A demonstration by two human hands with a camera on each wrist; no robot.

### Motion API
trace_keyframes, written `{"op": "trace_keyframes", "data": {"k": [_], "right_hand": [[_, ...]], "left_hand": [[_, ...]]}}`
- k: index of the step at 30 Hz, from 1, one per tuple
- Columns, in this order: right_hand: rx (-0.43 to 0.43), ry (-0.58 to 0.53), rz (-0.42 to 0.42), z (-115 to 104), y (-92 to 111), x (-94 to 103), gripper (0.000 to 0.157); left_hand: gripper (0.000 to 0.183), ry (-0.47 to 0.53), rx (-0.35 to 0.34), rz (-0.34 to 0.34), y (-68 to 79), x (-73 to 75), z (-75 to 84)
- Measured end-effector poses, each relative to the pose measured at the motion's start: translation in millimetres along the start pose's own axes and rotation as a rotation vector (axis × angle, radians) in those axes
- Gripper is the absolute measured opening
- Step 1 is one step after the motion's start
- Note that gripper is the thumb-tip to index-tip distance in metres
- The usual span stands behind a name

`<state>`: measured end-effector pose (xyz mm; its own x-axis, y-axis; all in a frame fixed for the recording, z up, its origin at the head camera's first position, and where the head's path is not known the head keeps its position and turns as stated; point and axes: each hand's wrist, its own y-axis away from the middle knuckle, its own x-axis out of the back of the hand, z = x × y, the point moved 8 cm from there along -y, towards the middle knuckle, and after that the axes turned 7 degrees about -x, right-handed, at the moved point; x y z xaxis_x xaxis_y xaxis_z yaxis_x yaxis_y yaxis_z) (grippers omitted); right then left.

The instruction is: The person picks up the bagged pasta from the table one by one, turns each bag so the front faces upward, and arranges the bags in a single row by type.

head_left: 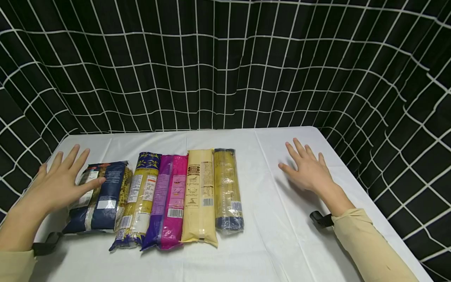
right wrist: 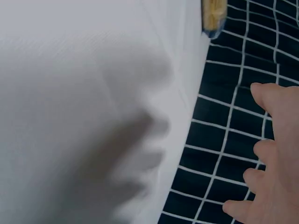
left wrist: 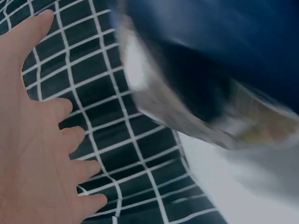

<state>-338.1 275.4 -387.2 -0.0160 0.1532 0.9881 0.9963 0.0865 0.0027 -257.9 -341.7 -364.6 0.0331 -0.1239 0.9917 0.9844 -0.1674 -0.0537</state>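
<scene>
My left hand (head_left: pixel 58 188) hovers with spread fingers at the left, overlapping a dark blue pasta bag (head_left: pixel 107 197) in the head view. In the left wrist view that bag (left wrist: pixel 224 51) looms blurred beside the palm, and nothing is in the hand. Over the right part of the table, my right hand (head_left: pixel 308 168) is spread too and holds nothing; its shadow falls on the cloth. Right of the blue bag lie a clear-and-blue pack of spaghetti (head_left: pixel 142 188), a purple-and-pink packet (head_left: pixel 170 203), a cream packet (head_left: pixel 200 192) and another spaghetti pack (head_left: pixel 228 184), side by side.
A white cloth (head_left: pixel 267 235) covers the table, with a fold line running down its right half. Black curtains with a white grid (head_left: pixel 225 78) hang behind and along both sides. Each wrist wears a black strap (head_left: pixel 321 219).
</scene>
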Motion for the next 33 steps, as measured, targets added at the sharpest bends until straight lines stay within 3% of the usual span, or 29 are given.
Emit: {"op": "trace_keyframes", "data": {"k": [5,11,19,26,33], "right_hand": [[0.035,-0.023,0.049,-11,2,9.1,0.085],[0.075,-0.082,0.098,-29,5,18.5,0.086],[0.119,-0.238,0.067,-64,6,16.8,0.09],[0.17,-0.359,0.047,-95,8,5.9,0.088],[0.184,-0.484,-0.011,-117,8,-11.4,0.087]], "left_hand": [[0.111,0.006,-0.04,0.048,-7.9,15.6,18.1],[0.108,0.081,-0.108,0.08,-30.0,35.9,51.4],[0.102,0.143,-0.197,0.116,-63.7,51.6,105.3],[0.092,0.18,-0.279,0.12,-96.0,50.8,155.5],[0.077,0.275,-0.347,0.115,-135.9,30.3,195.2]]}}
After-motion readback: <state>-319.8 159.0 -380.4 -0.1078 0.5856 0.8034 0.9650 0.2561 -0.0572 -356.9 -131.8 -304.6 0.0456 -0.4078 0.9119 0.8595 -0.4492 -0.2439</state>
